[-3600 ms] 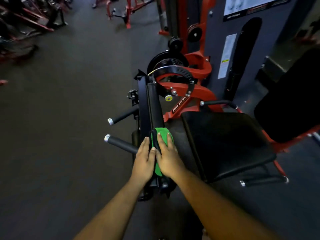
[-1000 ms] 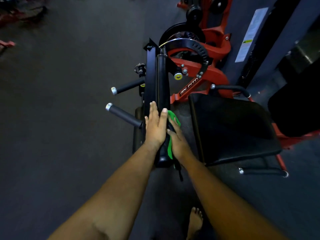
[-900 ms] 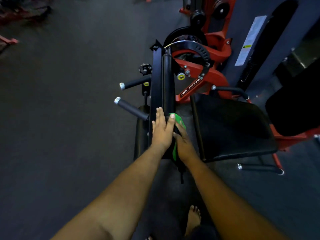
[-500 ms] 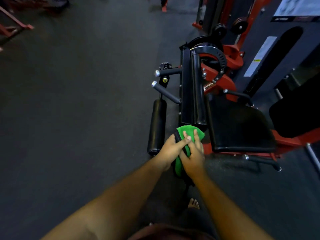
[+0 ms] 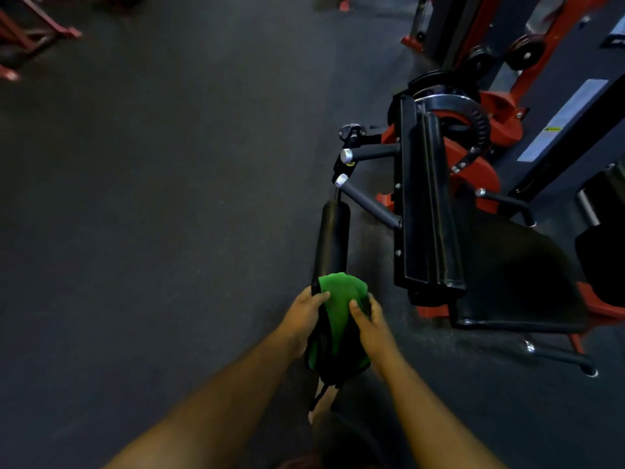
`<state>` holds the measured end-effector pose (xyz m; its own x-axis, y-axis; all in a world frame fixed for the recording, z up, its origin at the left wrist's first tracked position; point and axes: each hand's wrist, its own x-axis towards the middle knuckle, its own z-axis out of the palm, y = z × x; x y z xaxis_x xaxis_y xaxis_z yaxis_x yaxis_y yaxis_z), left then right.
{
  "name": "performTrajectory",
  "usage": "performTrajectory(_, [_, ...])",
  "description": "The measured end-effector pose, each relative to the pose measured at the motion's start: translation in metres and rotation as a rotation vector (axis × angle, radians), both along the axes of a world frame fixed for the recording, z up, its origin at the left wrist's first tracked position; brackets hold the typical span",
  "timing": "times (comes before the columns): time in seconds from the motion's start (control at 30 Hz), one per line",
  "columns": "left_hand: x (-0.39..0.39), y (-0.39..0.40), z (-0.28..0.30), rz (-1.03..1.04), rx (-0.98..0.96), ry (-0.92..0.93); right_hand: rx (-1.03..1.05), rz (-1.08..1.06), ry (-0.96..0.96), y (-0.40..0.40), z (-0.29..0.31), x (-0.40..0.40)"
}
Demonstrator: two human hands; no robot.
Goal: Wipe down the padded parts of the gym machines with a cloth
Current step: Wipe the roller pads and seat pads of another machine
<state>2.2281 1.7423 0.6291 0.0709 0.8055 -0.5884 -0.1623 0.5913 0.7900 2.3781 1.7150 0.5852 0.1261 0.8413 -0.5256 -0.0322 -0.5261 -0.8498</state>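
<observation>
While both hands bunch it up, green cloth (image 5: pixel 341 299) sits at 6 o'clock of the roller pad (image 5: pixel 331 242) | left hand (image 5: pixel 302 321) grips its left side, right hand (image 5: pixel 372 328) pinches its right | long black pad (image 5: pixel 429 211) at 3 o'clock of roller, apart | seat pad (image 5: pixel 514 279) further right

Dark rubber floor (image 5: pixel 162 204) fills most of view. Red steel frame feet (image 5: pixel 30 42) of other equipment at top left corner, blurred. Two black handle bars with silver end caps (image 5: pixel 367 154) (image 5: pixel 368 204) stick out leftward from machine. Red metal frame (image 5: pixel 480 174) with black toothed adjustment arc (image 5: pixel 473 116) behind them. Grey weight-stack housing (image 5: pixel 575 106) at upper right carries white label (image 5: pixel 561 120). Two black pulley wheels (image 5: pixel 524 52) near top right. Bare foot (image 5: pixel 321 406) on floor at bottom centre, partly hidden.
</observation>
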Motion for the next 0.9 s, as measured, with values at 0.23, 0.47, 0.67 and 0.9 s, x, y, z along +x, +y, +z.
performTrajectory(0.23, [-0.037, 0.083, -0.089, -0.217, -0.239, 0.080, -0.089, -0.126, 0.038, 0.093, -0.080, -0.017])
performTrajectory(0.47, [-0.045, 0.149, -0.214, -0.364, 0.005, 0.404, -0.064, -0.099, -0.457, 0.151, -0.171, -0.016])
performTrajectory(0.67, [-0.033, 0.195, -0.330, -0.440, 0.047, 0.485, -0.118, 0.072, -0.893, 0.182, -0.275, -0.025])
performTrajectory(0.9, [-0.051, 0.209, -0.410, -0.503, 0.009, 0.412, -0.096, 0.321, -0.979, 0.186, -0.350, -0.062])
